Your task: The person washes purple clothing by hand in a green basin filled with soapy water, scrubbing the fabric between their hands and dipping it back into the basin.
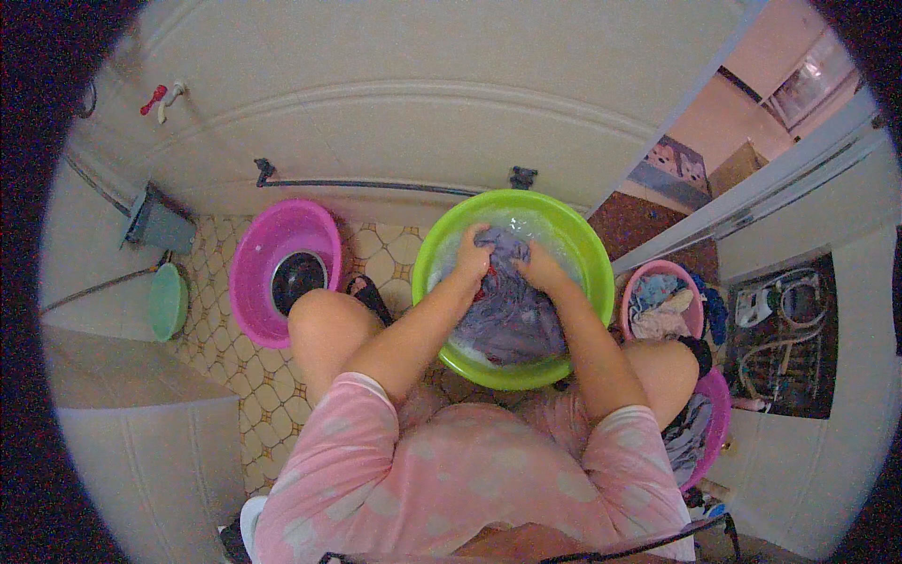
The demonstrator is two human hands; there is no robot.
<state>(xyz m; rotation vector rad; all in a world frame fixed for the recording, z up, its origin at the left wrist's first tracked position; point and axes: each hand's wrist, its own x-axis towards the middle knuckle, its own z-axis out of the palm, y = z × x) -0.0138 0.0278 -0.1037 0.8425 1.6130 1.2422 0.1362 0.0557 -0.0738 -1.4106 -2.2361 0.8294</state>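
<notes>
A lime-green plastic basin stands between my knees. In it lies a wet grey-purple garment, bunched up in sudsy water. My left hand grips the upper left part of the cloth, thumb and fingers around a fold. On the other side of the same fold, my right hand is closed on the fabric, with some of its fingers hidden. A small red patch shows in the cloth beside my left wrist.
Left of me, a magenta basin holds a dark, metal-rimmed round object. A small green basin leans by the wall. On the right are a pink tub and a magenta basin, both with clothes. A dark pipe runs along the wall.
</notes>
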